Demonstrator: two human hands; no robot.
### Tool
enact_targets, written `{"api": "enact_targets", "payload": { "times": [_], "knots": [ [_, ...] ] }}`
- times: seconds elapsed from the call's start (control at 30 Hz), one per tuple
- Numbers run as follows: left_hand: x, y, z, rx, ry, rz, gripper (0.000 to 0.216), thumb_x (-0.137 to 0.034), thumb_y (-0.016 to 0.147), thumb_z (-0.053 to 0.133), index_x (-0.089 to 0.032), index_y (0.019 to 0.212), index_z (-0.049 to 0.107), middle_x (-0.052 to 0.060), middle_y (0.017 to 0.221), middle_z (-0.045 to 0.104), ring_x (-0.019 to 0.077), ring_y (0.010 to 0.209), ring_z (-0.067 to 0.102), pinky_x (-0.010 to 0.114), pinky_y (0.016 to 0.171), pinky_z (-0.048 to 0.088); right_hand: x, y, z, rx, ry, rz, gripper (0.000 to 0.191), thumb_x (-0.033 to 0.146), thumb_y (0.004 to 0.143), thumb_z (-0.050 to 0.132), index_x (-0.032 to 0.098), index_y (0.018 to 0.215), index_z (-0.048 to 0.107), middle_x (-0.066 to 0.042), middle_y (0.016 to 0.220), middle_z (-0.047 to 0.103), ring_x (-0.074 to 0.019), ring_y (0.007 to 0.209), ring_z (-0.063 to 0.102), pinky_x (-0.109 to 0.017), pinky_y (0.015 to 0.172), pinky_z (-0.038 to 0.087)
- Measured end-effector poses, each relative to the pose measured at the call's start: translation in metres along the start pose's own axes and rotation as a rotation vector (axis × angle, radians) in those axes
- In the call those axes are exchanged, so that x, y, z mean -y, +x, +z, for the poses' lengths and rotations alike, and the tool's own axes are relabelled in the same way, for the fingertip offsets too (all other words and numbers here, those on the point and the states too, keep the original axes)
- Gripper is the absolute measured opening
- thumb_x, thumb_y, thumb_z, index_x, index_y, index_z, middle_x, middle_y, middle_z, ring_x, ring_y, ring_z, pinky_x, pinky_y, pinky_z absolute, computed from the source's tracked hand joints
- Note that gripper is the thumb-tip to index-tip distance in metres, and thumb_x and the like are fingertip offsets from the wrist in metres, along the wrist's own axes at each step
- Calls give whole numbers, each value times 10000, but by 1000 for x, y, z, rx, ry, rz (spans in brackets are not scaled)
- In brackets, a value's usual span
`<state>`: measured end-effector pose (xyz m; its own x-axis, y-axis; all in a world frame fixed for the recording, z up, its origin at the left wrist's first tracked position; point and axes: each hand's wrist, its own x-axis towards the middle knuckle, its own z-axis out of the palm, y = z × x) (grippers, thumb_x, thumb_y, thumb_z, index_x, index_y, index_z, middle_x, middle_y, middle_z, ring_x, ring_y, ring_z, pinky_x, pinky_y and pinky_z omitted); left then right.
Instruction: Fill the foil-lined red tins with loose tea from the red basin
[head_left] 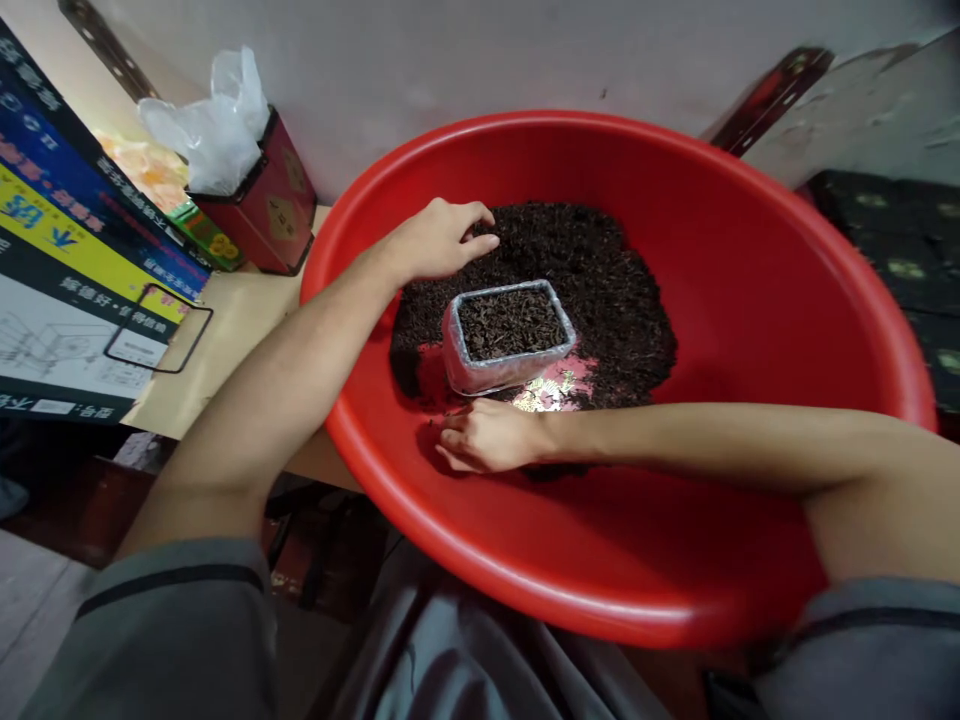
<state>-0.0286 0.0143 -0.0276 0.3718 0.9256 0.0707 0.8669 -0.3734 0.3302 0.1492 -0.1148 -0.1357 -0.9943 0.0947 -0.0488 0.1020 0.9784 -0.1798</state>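
A large red plastic basin (780,300) holds a heap of dark loose tea leaves (600,260). In the middle stands a small rectangular container (480,372) with a clear plastic liner, filled with the same leaves. My left hand (444,240) is behind the container, at the heap's left side, its thumb and fingers apart and nothing held. In front of the container, my right hand (491,435) rests low in the basin with its fingers curled together. Whatever they may pinch is hidden. Beneath the container, part of a red and gold printed surface (555,385) shows.
Left of the basin, a red tin (281,210) with a clear plastic bag (217,125) in its top stands on a wooden board (240,320). A printed cardboard box (82,230) is at far left. Dark packages (900,240) are stacked at right. A wall (465,60) rises behind.
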Motion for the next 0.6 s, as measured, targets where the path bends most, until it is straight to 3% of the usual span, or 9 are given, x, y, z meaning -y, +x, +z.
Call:
{"api": "enact_targets", "payload": {
  "times": [0.13,0.23,0.37,0.6],
  "knots": [
    [-2,0,-1,17,4,3,424,-391,1020,572,-260,1402,700,54,1245,791,264,1258,704,361,1115,505,-8,-6,-80,-183,-15,26,472,315,1134,304,137,919,684,-52,746,632,-119,585,459,-303,575,295],
    [-3,-1,-2,29,12,-5,438,-352,996,585,-265,1406,709,60,1267,791,262,1245,705,359,1113,510,-37,-6,-119,-369,-76,155,487,310,1127,299,143,869,677,-36,737,590,-117,618,456,-301,633,347],
    [1,-1,-4,51,5,-14,459,-320,960,599,-268,1399,722,59,1258,800,268,1215,710,372,1091,532,-74,1,-127,-495,-85,257,431,293,1097,377,132,849,691,-42,761,606,-128,694,510,-311,733,406],
    [9,1,-5,62,78,-16,490,-322,977,547,-256,1431,717,43,1301,790,259,1272,688,349,1134,502,-91,10,-111,-459,21,377,396,415,1063,560,147,807,701,-42,741,650,-135,715,532,-309,779,405]
  ]
}}
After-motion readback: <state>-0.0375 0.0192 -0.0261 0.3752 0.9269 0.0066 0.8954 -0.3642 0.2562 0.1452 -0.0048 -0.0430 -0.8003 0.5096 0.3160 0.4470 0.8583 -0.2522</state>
